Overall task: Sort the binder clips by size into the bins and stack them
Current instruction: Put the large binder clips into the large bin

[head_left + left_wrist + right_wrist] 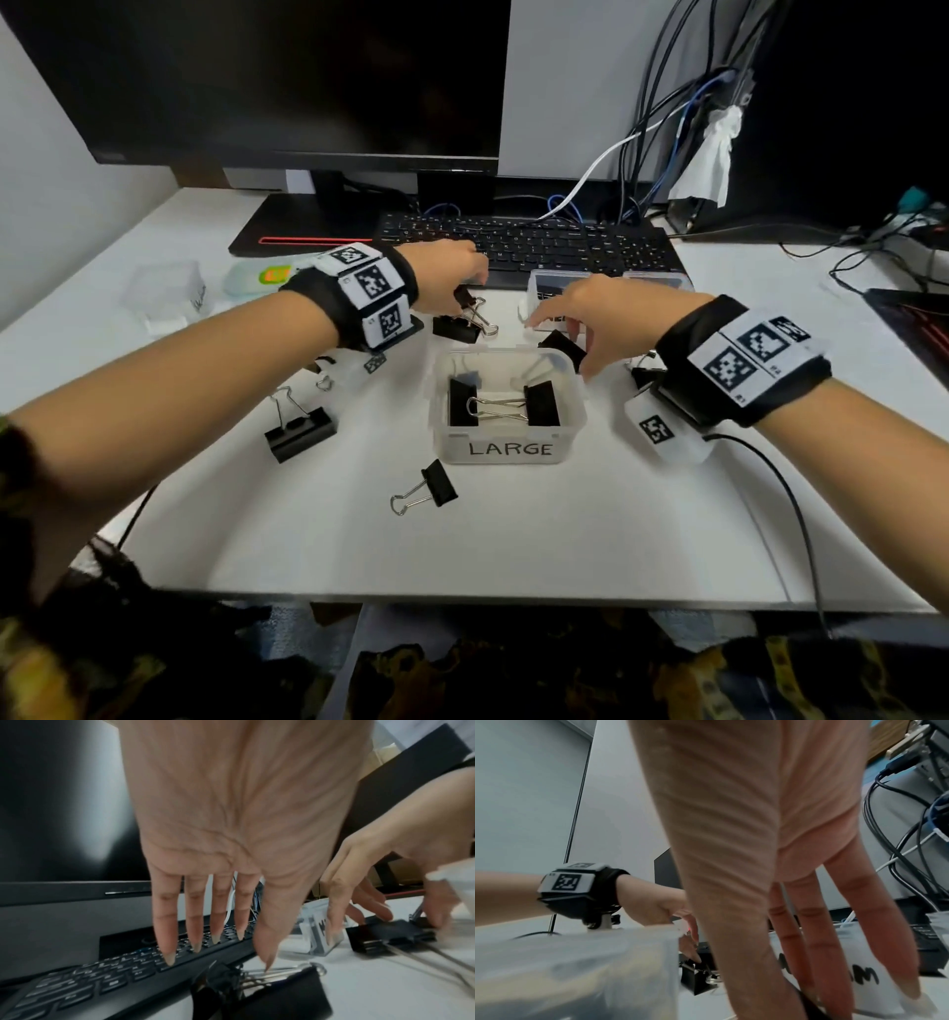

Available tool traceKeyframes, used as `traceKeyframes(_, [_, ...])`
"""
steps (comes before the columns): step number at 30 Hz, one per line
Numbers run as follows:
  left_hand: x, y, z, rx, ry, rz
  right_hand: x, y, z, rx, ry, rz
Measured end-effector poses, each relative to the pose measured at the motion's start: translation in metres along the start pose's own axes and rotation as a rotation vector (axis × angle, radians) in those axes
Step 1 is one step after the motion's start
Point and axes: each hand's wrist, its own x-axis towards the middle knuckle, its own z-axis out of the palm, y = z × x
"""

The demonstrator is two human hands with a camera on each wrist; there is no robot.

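A clear bin marked LARGE (570,411) sits mid-table with two big black binder clips (542,403) inside. Behind it, my right hand (560,334) reaches down with straight, spread fingers (816,953) over a big black clip (562,349), thumb and fingers on either side of it (393,935). My left hand (462,295) hovers with straight fingers (218,953) over a tangle of black clips (457,329); its thumb tip touches a wire handle (282,971). A second clear bin (544,280) with a partly hidden label stands before the keyboard.
Loose clips lie on the white table: a big one (300,431) at left, a middle-sized one (431,485) in front of the LARGE bin, a small one (323,383), another under my right wrist (642,372). A keyboard (539,246), monitor and cables crowd the back.
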Motion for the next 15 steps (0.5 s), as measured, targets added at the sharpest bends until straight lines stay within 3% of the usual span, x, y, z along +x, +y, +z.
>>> traceKeyframes(5, [0.014, 0.001, 0.003, 0.084, -0.110, -0.023, 0.001, -0.003, 0.003, -0.093, -0.009, 0.041])
traceKeyframes(15, [0.014, -0.004, 0.006, 0.085, -0.065, -0.122, -0.006, -0.004, 0.008, -0.160, -0.008, 0.154])
